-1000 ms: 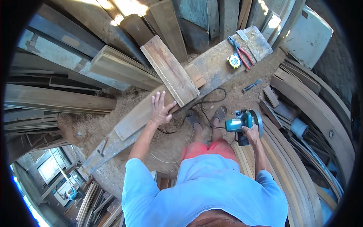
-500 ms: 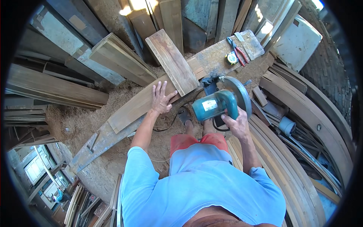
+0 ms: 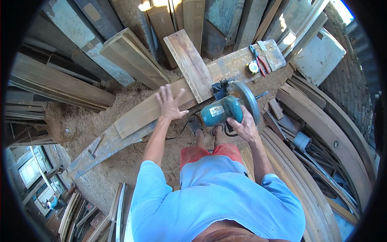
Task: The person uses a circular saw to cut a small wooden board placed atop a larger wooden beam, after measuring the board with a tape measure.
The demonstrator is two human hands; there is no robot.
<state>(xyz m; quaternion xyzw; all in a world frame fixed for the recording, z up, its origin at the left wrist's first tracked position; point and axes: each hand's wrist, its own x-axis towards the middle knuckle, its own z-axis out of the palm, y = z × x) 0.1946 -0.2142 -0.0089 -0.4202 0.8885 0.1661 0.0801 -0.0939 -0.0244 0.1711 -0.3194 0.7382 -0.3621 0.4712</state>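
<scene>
My right hand (image 3: pixel 246 128) is wrapped round the handle of a teal circular saw (image 3: pixel 219 111), its round metal guard on the right side. The saw is beside the right end of a short wooden board (image 3: pixel 189 64), which lies crosswise over a longer plank (image 3: pixel 141 115). My left hand (image 3: pixel 170 103) has its fingers spread above the long plank, left of the short board, and holds nothing. Both boards rest on a worn bench plank (image 3: pixel 94 155). Whether the saw touches the bench is hard to make out.
A tape measure (image 3: pixel 253 67) and red-handled pliers (image 3: pixel 264 65) lie on the bench's far right end. Upright boards (image 3: pixel 133 56) lean along the back. Stacked long timbers (image 3: pixel 318 117) fill the right side. Sawdust (image 3: pixel 80 121) covers the floor; a cable runs near my feet.
My left hand has lifted off the plank and its fingers have spread wider. The saw in my right hand has shifted slightly left and turned a little.
</scene>
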